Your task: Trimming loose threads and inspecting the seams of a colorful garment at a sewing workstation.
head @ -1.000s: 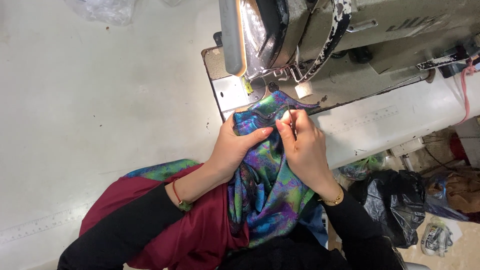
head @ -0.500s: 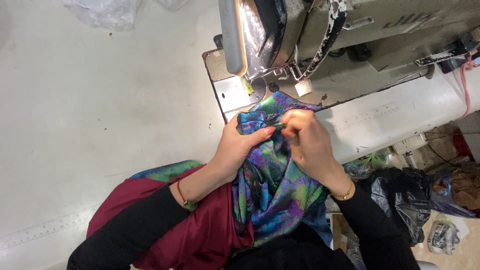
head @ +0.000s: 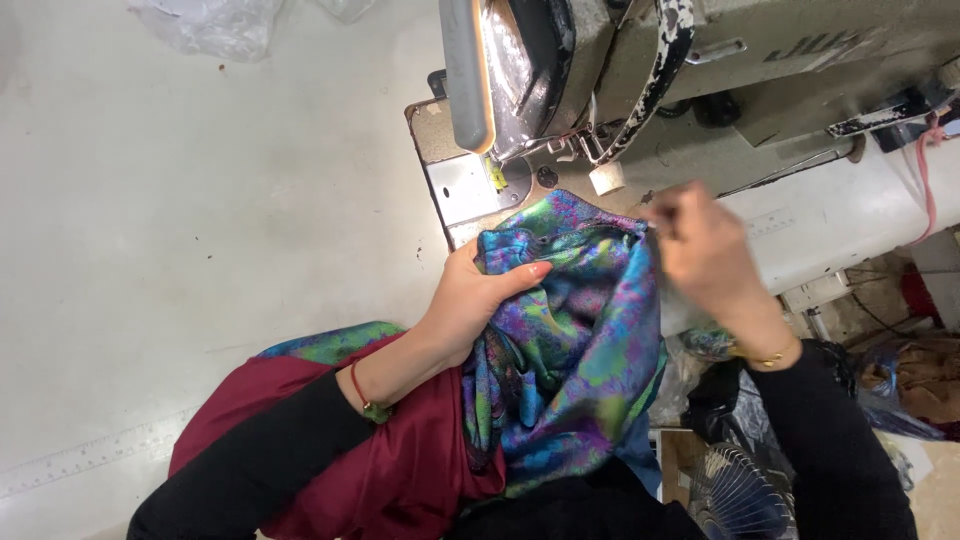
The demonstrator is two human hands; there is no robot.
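Observation:
A shiny fabric (head: pixel 570 340) printed in blue, green and purple hangs from the edge of the sewing table down into my lap. My left hand (head: pixel 470 300) grips its bunched left edge, thumb lying across the cloth. My right hand (head: pixel 700 245) is blurred and pinches the fabric's upper right corner, just below the sewing machine (head: pixel 640 60). The top of the cloth lies close to the metal needle plate (head: pixel 465 190). Dark red cloth (head: pixel 380 460) lies under my left forearm.
The white table (head: pixel 200 220) stretches to the left, with a ruler strip (head: pixel 80 460) along its near edge. Crumpled clear plastic (head: pixel 210 20) sits at the far end. Black bags and clutter (head: pixel 900 380) lie on the floor to the right.
My right hand has pulled away to the right from my left hand, stretching the fabric's top edge wider. My left hand has kept its grip.

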